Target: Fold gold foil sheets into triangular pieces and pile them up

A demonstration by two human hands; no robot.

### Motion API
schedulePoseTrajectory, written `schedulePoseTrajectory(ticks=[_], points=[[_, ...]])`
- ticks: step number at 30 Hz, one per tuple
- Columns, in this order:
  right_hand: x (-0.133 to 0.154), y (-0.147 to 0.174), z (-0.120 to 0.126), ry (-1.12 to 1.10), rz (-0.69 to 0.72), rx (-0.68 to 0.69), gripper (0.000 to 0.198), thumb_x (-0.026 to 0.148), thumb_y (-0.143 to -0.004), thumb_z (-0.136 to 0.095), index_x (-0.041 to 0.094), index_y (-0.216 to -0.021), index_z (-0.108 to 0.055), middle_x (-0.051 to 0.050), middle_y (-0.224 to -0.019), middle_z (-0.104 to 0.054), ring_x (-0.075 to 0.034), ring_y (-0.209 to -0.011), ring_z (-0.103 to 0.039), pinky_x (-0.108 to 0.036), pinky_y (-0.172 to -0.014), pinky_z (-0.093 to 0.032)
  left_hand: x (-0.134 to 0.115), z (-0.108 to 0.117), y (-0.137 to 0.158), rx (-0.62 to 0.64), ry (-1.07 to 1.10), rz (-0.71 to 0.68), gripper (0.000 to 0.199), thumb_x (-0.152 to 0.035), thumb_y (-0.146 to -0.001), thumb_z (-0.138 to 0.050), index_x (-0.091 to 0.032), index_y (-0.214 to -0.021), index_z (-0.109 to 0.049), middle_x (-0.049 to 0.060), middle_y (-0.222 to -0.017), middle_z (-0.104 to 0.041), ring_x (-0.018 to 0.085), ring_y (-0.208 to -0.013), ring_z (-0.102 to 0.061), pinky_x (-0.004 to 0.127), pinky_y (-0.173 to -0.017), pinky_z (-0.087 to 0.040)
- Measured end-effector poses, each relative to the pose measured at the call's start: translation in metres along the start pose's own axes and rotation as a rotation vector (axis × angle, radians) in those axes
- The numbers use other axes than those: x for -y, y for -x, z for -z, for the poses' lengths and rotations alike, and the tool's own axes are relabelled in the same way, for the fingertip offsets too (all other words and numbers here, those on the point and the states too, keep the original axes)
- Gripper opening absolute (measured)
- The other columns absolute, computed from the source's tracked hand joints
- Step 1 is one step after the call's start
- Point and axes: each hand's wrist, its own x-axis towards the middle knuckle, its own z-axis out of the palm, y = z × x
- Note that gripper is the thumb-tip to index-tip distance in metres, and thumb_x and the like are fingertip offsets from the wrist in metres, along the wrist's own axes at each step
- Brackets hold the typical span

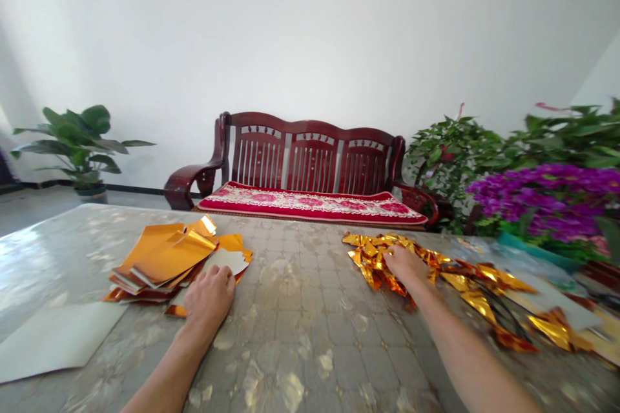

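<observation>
My left hand (210, 297) rests on the table at the near right edge of a stack of gold foil paper sheets (169, 255). Its fingers are curled, and whatever may be under them is hidden. A pale sheet of paper (227, 261) lies on the stack just beyond the knuckles. On the right, my arm stretches out and my right hand (405, 266) touches a heap of folded gold foil pieces (371, 255). Those fingers are bent together over the heap, with the tips partly hidden among the shiny pieces.
A pale card (58, 339) lies at the table's left. More folded foil (552, 329), clear plastic (489, 255) and papers spread along the right side. Purple flowers (547, 197) stand at the right edge. Behind the patterned table (285, 329) is a dark wooden bench (310, 155).
</observation>
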Motion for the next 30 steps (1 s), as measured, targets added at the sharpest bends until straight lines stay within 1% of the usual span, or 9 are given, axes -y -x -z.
schedulePoseTrajectory(ticks=[3, 6, 8, 11, 15, 19, 23, 30], points=[[0.006, -0.006, 0.001, 0.073, -0.035, 0.021, 0.047, 0.05, -0.087, -0.044, 0.019, -0.109, -0.072, -0.018, -0.111, -0.07, -0.037, -0.11, -0.062, -0.049, -0.086, -0.048, 0.001, -0.001, 0.0, -0.004, 0.009, 0.005, 0.032, -0.037, -0.096, -0.038, -0.024, -0.096, -0.067, 0.006, -0.101, -0.066, 0.022, -0.095, -0.061, 0.029, -0.071, -0.04], [0.011, -0.013, 0.002, 0.115, -0.05, 0.044, 0.054, 0.054, -0.086, -0.046, 0.014, -0.11, -0.072, -0.021, -0.117, -0.068, -0.039, -0.115, -0.059, -0.049, -0.088, -0.047, 0.001, -0.001, 0.0, -0.009, 0.016, 0.002, 0.031, -0.036, -0.096, -0.038, -0.024, -0.095, -0.067, 0.006, -0.101, -0.066, 0.023, -0.094, -0.061, 0.029, -0.069, -0.039], [0.014, -0.018, 0.002, 0.13, -0.061, 0.069, 0.054, 0.053, -0.085, -0.047, 0.012, -0.11, -0.073, -0.022, -0.118, -0.067, -0.039, -0.115, -0.059, -0.049, -0.089, -0.047, 0.001, -0.001, 0.0, -0.013, 0.016, 0.003, 0.031, -0.036, -0.096, -0.039, -0.023, -0.095, -0.066, 0.006, -0.101, -0.066, 0.023, -0.094, -0.061, 0.03, -0.069, -0.039], [0.016, -0.024, 0.002, 0.141, -0.062, 0.115, 0.046, 0.045, -0.084, -0.052, 0.012, -0.107, -0.074, -0.021, -0.115, -0.069, -0.036, -0.112, -0.062, -0.046, -0.088, -0.048, 0.001, -0.002, -0.001, -0.003, 0.021, 0.014, 0.03, -0.037, -0.096, -0.039, -0.023, -0.095, -0.066, 0.006, -0.101, -0.066, 0.022, -0.094, -0.061, 0.029, -0.069, -0.039], [0.015, -0.029, 0.001, 0.152, -0.065, 0.154, 0.035, 0.031, -0.077, -0.057, 0.015, -0.104, -0.074, -0.018, -0.11, -0.072, -0.033, -0.108, -0.065, -0.042, -0.084, -0.049, 0.001, -0.002, -0.001, 0.003, 0.036, 0.015, 0.03, -0.038, -0.096, -0.04, -0.024, -0.096, -0.066, 0.006, -0.101, -0.066, 0.022, -0.095, -0.061, 0.029, -0.069, -0.039], [0.01, -0.033, -0.001, 0.154, -0.09, 0.168, 0.031, 0.028, -0.074, -0.058, 0.02, -0.099, -0.075, -0.015, -0.11, -0.072, -0.033, -0.105, -0.066, -0.044, -0.083, -0.051, 0.002, -0.004, -0.001, -0.002, 0.044, 0.013, 0.029, -0.037, -0.096, -0.041, -0.023, -0.095, -0.066, 0.006, -0.102, -0.065, 0.022, -0.096, -0.061, 0.029, -0.069, -0.038], [0.006, -0.035, -0.001, 0.151, -0.095, 0.153, 0.027, 0.028, -0.074, -0.059, 0.026, -0.096, -0.075, -0.012, -0.11, -0.072, -0.032, -0.104, -0.066, -0.045, -0.082, -0.051, 0.002, -0.005, -0.001, -0.009, 0.045, 0.017, 0.028, -0.037, -0.095, -0.041, -0.024, -0.095, -0.066, 0.006, -0.102, -0.065, 0.022, -0.096, -0.061, 0.029, -0.067, -0.038], [0.004, -0.035, -0.003, 0.136, 0.011, 0.109, 0.03, 0.022, -0.073, -0.06, 0.033, -0.097, -0.074, -0.005, -0.105, -0.073, -0.028, -0.101, -0.067, -0.038, -0.08, -0.051, 0.003, -0.007, -0.002, -0.024, 0.068, 0.015, 0.027, -0.037, -0.095, -0.043, -0.024, -0.094, -0.066, 0.005, -0.101, -0.065, 0.022, -0.095, -0.061, 0.029, -0.067, -0.038]])
